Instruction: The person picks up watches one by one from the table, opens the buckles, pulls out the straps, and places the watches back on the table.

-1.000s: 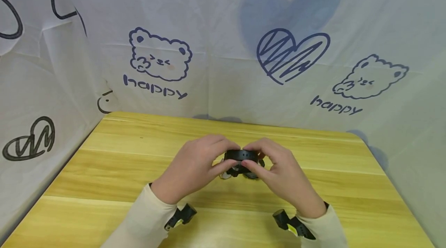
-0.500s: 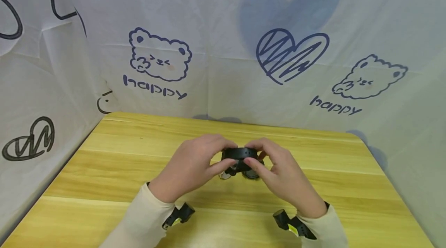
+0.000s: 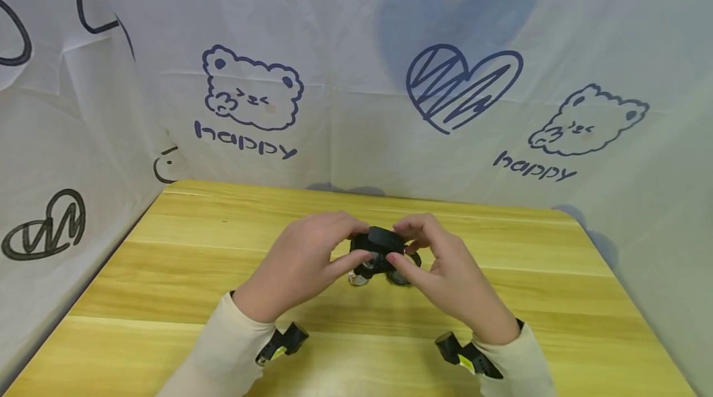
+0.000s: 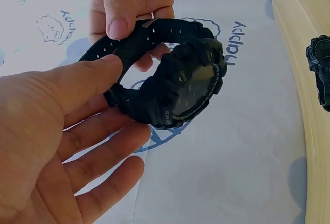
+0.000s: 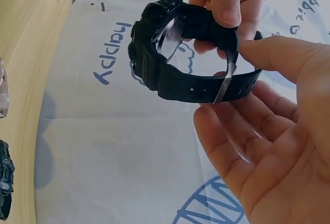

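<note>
A black digital wristwatch (image 4: 198, 87) is held up between both hands, its strap bent round into a loop. My left hand (image 3: 309, 261) pinches the strap, thumb on the near side and fingers beneath, as the left wrist view shows. From the other side my right hand (image 3: 448, 267) has its thumb against the strap (image 5: 185, 86), fingers under it. A silvery buckle piece (image 5: 225, 82) stands out near the right thumb. The watch face points away from my palms, towards the backdrop.
Behind the held watch, a second black watch (image 3: 400, 277) and a silvery watch (image 3: 358, 279) lie on the wooden table (image 3: 223, 230). A white printed cloth (image 3: 345, 106) hangs along the table's back edge. Dark cameras (image 3: 289, 341) are strapped to both wrists.
The held watch has shifted slightly left and upward and turned, so part of its strap now stands tilted up. The right index finger has lifted from the top; the left hand moved slightly left.
</note>
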The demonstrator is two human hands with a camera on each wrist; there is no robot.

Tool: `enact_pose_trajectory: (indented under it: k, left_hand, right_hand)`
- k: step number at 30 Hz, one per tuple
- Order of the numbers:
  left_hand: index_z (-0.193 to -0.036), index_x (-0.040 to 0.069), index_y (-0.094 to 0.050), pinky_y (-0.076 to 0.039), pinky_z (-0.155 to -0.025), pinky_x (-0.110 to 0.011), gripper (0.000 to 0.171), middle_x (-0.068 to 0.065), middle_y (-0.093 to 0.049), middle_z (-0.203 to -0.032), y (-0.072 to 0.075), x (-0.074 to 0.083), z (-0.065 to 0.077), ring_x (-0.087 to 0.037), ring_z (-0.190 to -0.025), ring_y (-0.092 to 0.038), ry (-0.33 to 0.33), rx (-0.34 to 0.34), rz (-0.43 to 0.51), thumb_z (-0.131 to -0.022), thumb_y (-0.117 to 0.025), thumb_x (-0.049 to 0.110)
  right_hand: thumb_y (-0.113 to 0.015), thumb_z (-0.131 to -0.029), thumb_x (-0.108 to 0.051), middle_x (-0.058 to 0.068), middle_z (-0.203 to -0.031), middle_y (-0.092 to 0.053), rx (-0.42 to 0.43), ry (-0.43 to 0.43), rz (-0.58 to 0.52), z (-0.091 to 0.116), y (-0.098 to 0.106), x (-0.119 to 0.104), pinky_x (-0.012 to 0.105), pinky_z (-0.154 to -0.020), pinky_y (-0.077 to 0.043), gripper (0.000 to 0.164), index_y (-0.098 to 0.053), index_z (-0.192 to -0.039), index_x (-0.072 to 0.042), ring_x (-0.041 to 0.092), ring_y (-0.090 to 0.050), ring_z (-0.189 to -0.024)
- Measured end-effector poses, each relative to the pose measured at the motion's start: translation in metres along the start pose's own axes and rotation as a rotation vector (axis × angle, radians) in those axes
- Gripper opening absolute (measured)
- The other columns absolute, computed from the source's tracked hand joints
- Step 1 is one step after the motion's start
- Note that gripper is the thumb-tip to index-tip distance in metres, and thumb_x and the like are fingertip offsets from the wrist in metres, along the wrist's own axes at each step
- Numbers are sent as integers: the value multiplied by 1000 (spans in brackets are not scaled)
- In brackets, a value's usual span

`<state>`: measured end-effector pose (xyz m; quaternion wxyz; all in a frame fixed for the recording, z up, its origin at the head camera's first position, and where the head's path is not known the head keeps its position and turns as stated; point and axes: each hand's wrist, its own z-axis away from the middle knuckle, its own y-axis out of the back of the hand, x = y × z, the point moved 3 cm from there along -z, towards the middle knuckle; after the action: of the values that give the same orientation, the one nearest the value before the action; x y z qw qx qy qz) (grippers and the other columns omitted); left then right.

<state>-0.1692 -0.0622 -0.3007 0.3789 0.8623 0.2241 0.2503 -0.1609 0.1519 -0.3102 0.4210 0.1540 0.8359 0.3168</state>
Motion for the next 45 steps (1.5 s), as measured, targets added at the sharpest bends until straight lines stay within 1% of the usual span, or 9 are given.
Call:
enact_pose_trajectory:
  k: [6, 11, 15, 19, 23, 30, 37, 41, 45]
  left_hand:
    - [-113, 15, -72, -56, -70, -27, 26, 7, -72, -100, 0, 1, 0, -6, -86, -67, 0, 4, -6, -93, -79, 30]
    - [-112, 14, -72, -56, -70, -28, 27, 5, -72, -101, -4, 1, -1, -8, -86, -67, -11, 1, -24, -92, -80, 31]
    - [-111, 15, -72, -56, -71, -27, 25, 5, -73, -101, -8, -1, -1, -7, -87, -67, -15, -9, -25, -93, -80, 31]
    - [-111, 16, -72, -56, -72, -26, 25, 7, -72, -101, -8, -3, 0, -6, -86, -66, 0, -16, -14, -93, -79, 31]
    - [-113, 17, -72, -57, -75, -26, 26, 7, -73, -104, -7, -4, 1, -6, -89, -68, 32, -27, -7, -93, -79, 31]
    - [-116, 16, -73, -58, -80, -30, 29, 6, -74, -108, -2, -5, 0, -10, -94, -70, 84, -35, -7, -93, -79, 32]
    - [-119, 19, -72, -57, -82, -33, 28, 8, -73, -111, 2, -9, 1, -9, -97, -69, 165, -98, 56, -96, -76, 35]
    - [-115, 19, -73, -57, -86, -33, 27, 8, -73, -109, 1, -10, 0, -11, -99, -69, 160, -121, 45, -95, -77, 36]
    - [-115, 16, -75, -57, -89, -34, 33, 5, -74, -109, -1, -7, 1, -13, -102, -70, 106, -133, 3, -92, -79, 40]
  right_hand:
    - [-78, -94, -15, -4, -110, -70, 17, 22, 134, -1, 2, 1, 35, -84, -57, 25, -69, -118, -14, 12, -66, -97]
    - [-79, -93, -27, -10, -99, -66, 7, 18, 282, 0, 1, 3, 31, -76, -56, 19, -71, -109, -20, 6, -62, -89]
    - [-80, -91, -24, -11, -94, -64, -15, 18, 317, 1, 1, 5, 29, -71, -54, 17, -71, -105, -21, 5, -58, -83]
    - [-79, -91, -18, -10, -96, -65, -34, 13, 304, 1, 1, 6, 30, -70, -55, 18, -71, -106, -20, 5, -60, -83]
    - [-78, -94, -14, -8, -102, -68, -33, 3, 227, 1, 3, 6, 33, -78, -59, 20, -71, -112, -17, 7, -67, -89]
    - [-75, -94, -8, -2, -107, -71, 41, 9, 105, 0, 7, 5, 34, -85, -59, 23, -71, -117, -13, 10, -70, -96]
    - [-72, -97, -9, -4, -106, -72, 90, 1, 48, -1, 9, 3, 37, -86, -59, 18, -71, -114, -12, 11, -69, -98]
    - [-73, -97, -10, -4, -104, -70, 61, 33, 84, -1, 7, 2, 36, -83, -58, 17, -70, -114, -12, 10, -68, -95]
    - [-74, -96, -9, -5, -102, -67, -6, 117, 131, 0, 3, 2, 32, -76, -57, 20, -69, -115, -11, 7, -65, -91]
